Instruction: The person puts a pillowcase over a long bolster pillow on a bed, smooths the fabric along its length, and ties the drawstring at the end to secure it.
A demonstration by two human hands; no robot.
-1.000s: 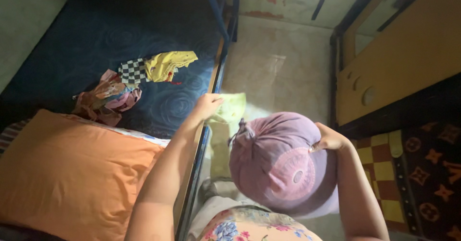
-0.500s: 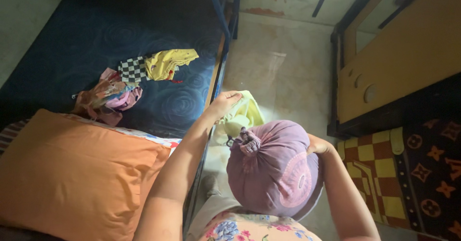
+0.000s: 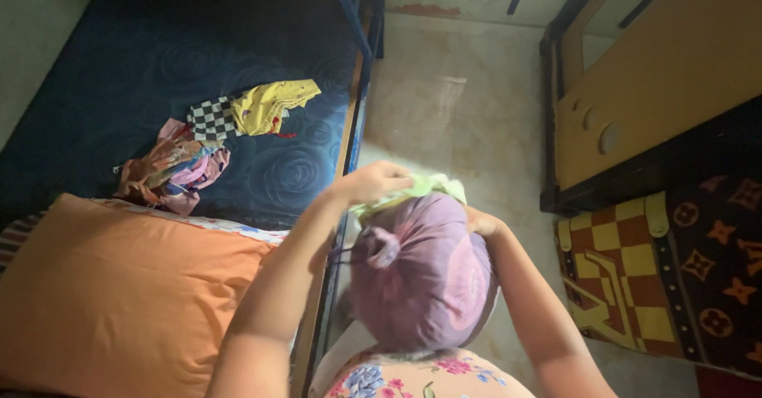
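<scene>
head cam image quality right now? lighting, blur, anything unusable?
Head view: light is uneven, with a bright patch on the floor and deep shadow over the far end of the blue mattress. The left hand and right hand look slightly motion-blurred around the purple bundle and pale green cloth. The orange pillow reads clearly. No glare.

Seen from above, the person has both arms bare from the upper arm down, with no sleeves showing on them, and no watch, bracelet or ring can be seen. The left hand (image 3: 373, 182) and right hand (image 3: 482, 223) are bare too. At the bottom edge shows a garment (image 3: 413, 374) of pale peach cloth printed with pink and blue flowers.
</scene>
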